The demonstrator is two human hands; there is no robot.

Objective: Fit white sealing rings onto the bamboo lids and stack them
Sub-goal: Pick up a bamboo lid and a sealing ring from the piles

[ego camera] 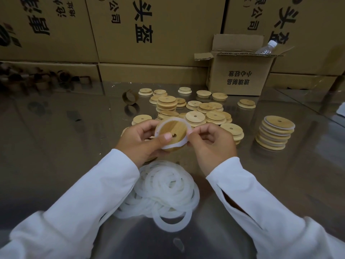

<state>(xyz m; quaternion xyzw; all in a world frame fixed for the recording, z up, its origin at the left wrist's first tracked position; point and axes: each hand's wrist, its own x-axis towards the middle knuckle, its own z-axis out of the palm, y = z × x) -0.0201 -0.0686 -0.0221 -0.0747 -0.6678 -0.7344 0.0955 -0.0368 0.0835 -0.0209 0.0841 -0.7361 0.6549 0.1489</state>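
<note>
My left hand (141,139) grips a round bamboo lid (174,130) with a small hole, its thumb pressing on the lid's face. A white sealing ring (183,140) sits partly around the lid's rim. My right hand (211,141) pinches that ring at the lid's right edge. Below my hands a loose pile of white sealing rings (164,191) lies on the shiny table. Behind my hands are several loose bamboo lids (196,113), some in low piles. At the right stands a stack of lids with rings fitted (274,132).
An open cardboard box (240,73) with a plastic bottle (266,47) in it stands at the back right. Large printed cartons (149,30) wall off the far side. A small cardboard ring (129,97) stands left of the lids. The steel table (56,137) reflects its surroundings.
</note>
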